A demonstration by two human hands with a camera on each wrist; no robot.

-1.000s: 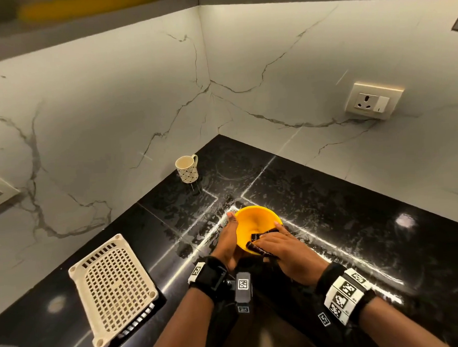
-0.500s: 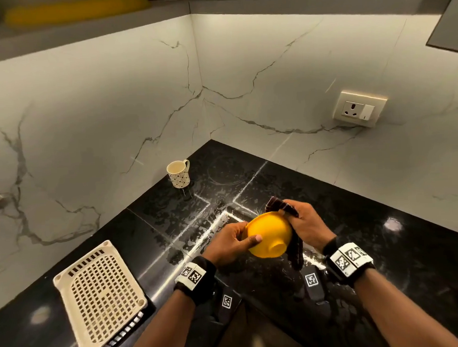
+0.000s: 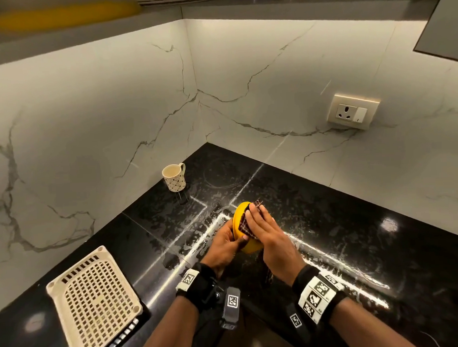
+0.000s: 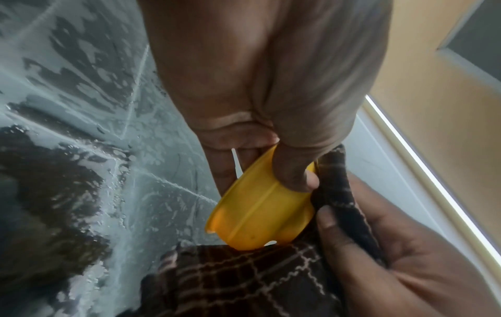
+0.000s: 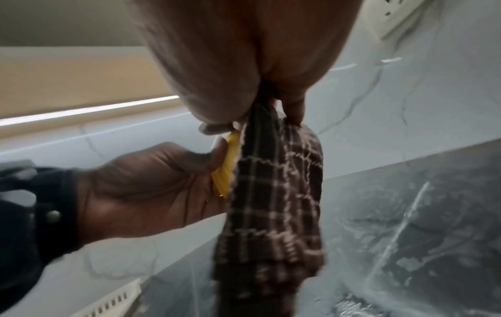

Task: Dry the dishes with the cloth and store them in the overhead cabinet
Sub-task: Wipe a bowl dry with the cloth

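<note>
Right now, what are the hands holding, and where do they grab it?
Left hand grips the yellow bowl by its rim. Right hand presses the brown checked cloth against the bowl.

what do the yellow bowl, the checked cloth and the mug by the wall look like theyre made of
Yellow bowl: probably plastic, smooth and matte, with moulded ribs down its thin wall.
Checked cloth: woven fabric, likely cotton, dark brown with pale lines; it hangs limp.
Mug: seemingly glazed ceramic, cream with a printed dark pattern.

black wet countertop [image 3: 329,221], white perforated tray [image 3: 94,302], wall socket [image 3: 352,112]
</note>
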